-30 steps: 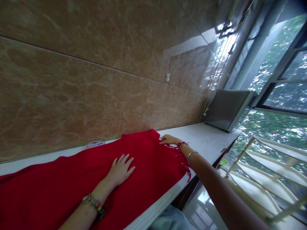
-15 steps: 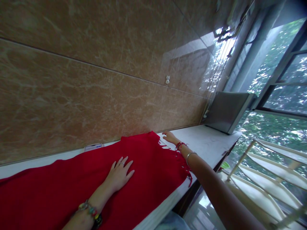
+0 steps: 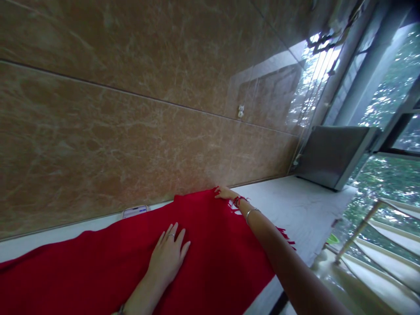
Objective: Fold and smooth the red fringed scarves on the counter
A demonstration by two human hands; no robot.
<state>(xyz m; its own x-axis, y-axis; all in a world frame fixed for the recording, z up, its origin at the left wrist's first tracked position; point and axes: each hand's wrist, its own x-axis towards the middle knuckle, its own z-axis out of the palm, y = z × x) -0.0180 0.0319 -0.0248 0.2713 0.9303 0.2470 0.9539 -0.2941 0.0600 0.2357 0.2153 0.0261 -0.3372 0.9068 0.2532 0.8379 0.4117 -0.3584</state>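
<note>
A long red scarf [image 3: 216, 245] with a fringed end lies spread along the white counter. My left hand [image 3: 168, 256] rests flat on top of it, fingers stretched out and a ring on one finger. My right hand [image 3: 225, 193] reaches to the far corner of the fringed end, near the wall. Its slightly bent fingers touch the cloth there and look apart. Part of the fringe shows beside the right wrist and beyond the forearm; the rest is hidden under the arm.
A phone [image 3: 134, 211] lies against the brown marbled wall [image 3: 138, 144], behind the scarf. On the far right of the white counter [image 3: 278, 199] stands a grey box-like appliance [image 3: 333, 155]. A pale tiered rack [image 3: 377, 258] is beyond the counter's edge, with windows behind.
My right hand has moved left from beside the fringe onto the scarf's far corner. The near fringe now extends further right over the counter. My left hand still lies on the scarf. The view has shifted slightly.
</note>
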